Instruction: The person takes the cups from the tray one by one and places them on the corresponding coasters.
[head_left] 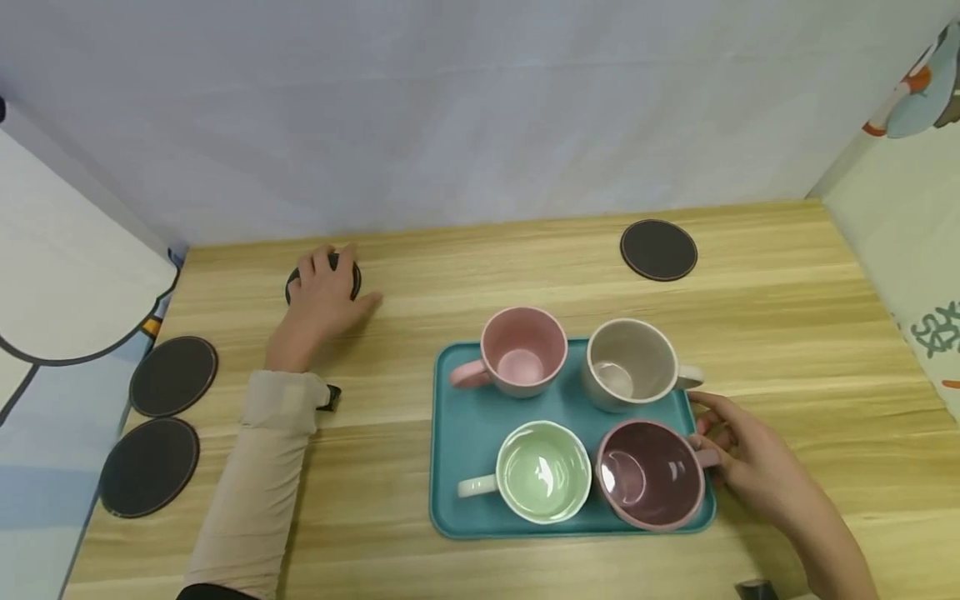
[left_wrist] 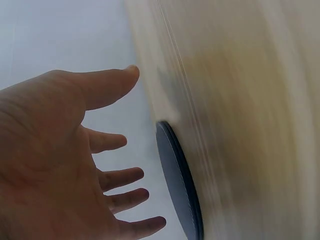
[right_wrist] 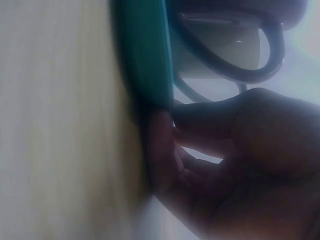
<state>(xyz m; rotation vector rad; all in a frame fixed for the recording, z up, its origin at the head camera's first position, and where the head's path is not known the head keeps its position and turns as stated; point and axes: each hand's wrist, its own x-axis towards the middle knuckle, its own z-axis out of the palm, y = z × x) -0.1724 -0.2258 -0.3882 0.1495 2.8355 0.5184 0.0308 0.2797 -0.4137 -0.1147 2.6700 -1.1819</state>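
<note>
My left hand (head_left: 322, 300) hovers over a round black coaster (head_left: 354, 275) near the back edge of the table, fingers spread. In the left wrist view the thumb and fingers stand apart, with the coaster (left_wrist: 177, 180) just beyond the fingertips. On the right, my right hand (head_left: 750, 458) pinches the right rim of a teal tray (head_left: 468, 425), thumb on top and fingers beneath, as the right wrist view shows. The tray bears a pink mug (head_left: 521, 354), a beige mug (head_left: 630, 367), a light green mug (head_left: 543, 473) and a dark mauve mug (head_left: 648, 475), whose handle lies beside the right thumb.
Two black coasters lie along the table's left edge, an upper coaster (head_left: 174, 377) and a lower coaster (head_left: 150, 467). Another coaster (head_left: 658, 250) lies at the back right. A pale cloth wall (head_left: 465, 125) rises behind the wooden table (head_left: 375, 517).
</note>
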